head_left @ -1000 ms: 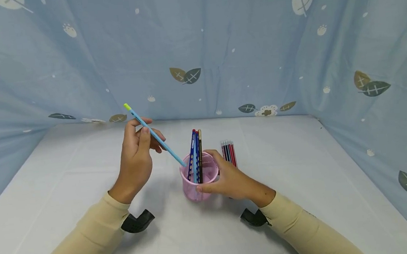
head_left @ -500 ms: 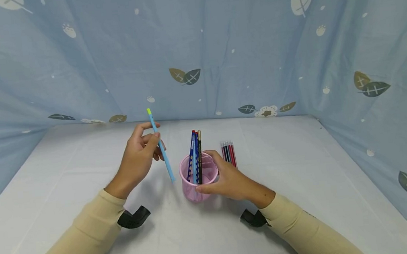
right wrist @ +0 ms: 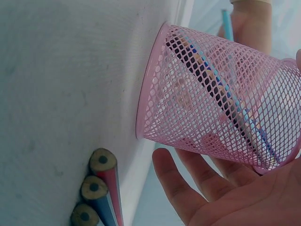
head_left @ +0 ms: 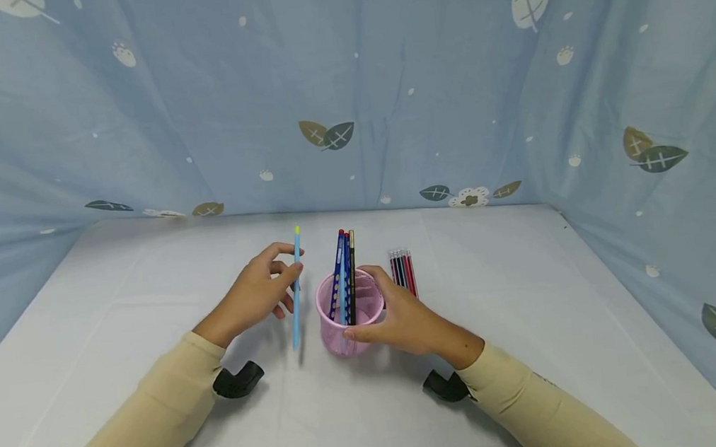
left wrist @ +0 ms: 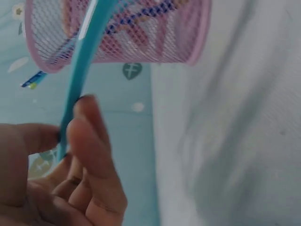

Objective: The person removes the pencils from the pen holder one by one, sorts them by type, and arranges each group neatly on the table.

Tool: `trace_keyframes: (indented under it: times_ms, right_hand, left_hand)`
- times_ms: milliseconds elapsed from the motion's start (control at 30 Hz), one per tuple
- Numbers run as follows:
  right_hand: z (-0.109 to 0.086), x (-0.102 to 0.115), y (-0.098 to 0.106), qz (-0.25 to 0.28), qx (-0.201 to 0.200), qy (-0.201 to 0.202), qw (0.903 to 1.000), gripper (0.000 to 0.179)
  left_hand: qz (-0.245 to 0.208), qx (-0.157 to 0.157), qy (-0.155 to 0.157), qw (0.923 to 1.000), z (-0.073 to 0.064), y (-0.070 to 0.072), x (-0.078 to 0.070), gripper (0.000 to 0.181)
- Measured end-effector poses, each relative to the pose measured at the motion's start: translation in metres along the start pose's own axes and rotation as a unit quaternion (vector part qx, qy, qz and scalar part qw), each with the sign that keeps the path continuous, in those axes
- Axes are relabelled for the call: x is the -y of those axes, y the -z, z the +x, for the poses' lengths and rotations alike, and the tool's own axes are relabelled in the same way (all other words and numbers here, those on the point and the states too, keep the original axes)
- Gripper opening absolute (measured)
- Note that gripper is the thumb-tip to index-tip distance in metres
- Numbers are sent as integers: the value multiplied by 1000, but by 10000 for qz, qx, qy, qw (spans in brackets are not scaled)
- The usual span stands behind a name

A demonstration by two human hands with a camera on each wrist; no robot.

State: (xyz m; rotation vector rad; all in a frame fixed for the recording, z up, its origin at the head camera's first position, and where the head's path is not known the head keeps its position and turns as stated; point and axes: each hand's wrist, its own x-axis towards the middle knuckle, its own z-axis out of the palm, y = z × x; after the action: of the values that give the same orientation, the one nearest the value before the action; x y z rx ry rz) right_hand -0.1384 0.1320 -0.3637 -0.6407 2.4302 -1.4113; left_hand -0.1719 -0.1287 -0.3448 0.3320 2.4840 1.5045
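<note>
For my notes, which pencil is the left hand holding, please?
The light-blue pencil outside the cup; the others stand inside or lie on the table.

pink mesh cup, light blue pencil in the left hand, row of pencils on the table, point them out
Pink mesh cup (head_left: 334, 334): head view, front wall
Light blue pencil (head_left: 296, 308): head view, lower shaft
Row of pencils (head_left: 404, 273): head view, middle shafts

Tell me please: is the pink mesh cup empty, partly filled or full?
Partly filled: in the head view, a few pencils stand inside the pink mesh cup with free space beside them.
</note>
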Motion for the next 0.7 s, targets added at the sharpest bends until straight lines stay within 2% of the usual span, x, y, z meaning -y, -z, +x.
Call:
trace_keyframes:
  times_ms: [233, 500, 700]
  right_hand:
    - [-1, -2, 0, -79, 11, -63, 9999, 89]
    - [-1, -2, -1, -76, 42, -70, 9999, 90]
    - [-1, 0, 0, -100, 40, -59, 9999, 89]
  left_hand:
    - [530, 314, 409, 9973, 2, -4, 12, 42]
    - [1082, 509, 602, 9910, 3, -1, 18, 39]
    - [1161, 575, 783, 9885, 4, 0, 22, 43]
